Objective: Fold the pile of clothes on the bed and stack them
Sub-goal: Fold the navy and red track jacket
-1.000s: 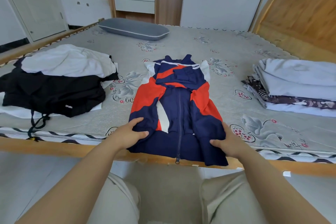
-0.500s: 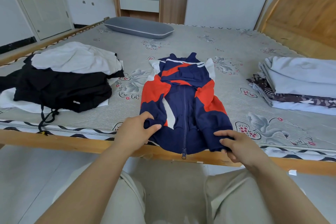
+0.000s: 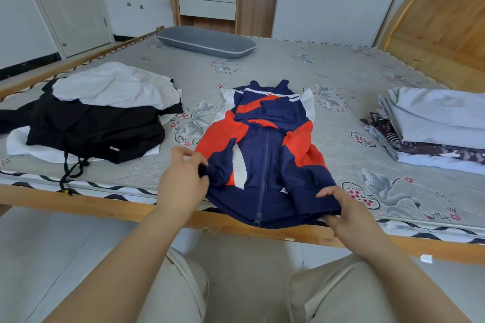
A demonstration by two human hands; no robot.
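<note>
At the bed's [image 3: 262,60] left edge I see the unfolded pile [image 3: 99,118]: a white garment crumpled on top of black clothing, with a black drawstring [image 3: 70,173] trailing over the near edge onto the wooden bed rail [image 3: 105,207]. Behind it, toward the far edge, lies a grey pillow [image 3: 207,41].

My left hand [image 3: 182,183] is at the near edge, just left of centre; its fingers [image 3: 199,160] are curled and pinch the navy cuff of the left sleeve of the zip-up jacket [image 3: 265,155], which bunches up at the grip. The jacket, navy with red and white panels, lies front up in the middle of the bed, collar toward the far edge, both sleeves folded in over the body, and its hem with the zipper pull [image 3: 257,219] hangs slightly over the near edge rail.

My right hand [image 3: 341,207] holds the jacket's lower right corner at the near edge, thumb on top and the other fingers curled under the navy fabric.

At the right edge sits the folded stack [image 3: 430,126]: pale blue-grey items with a dark patterned one between them, well apart from the jacket. A wooden headboard [image 3: 441,21] rises beyond the far right corner.
</note>
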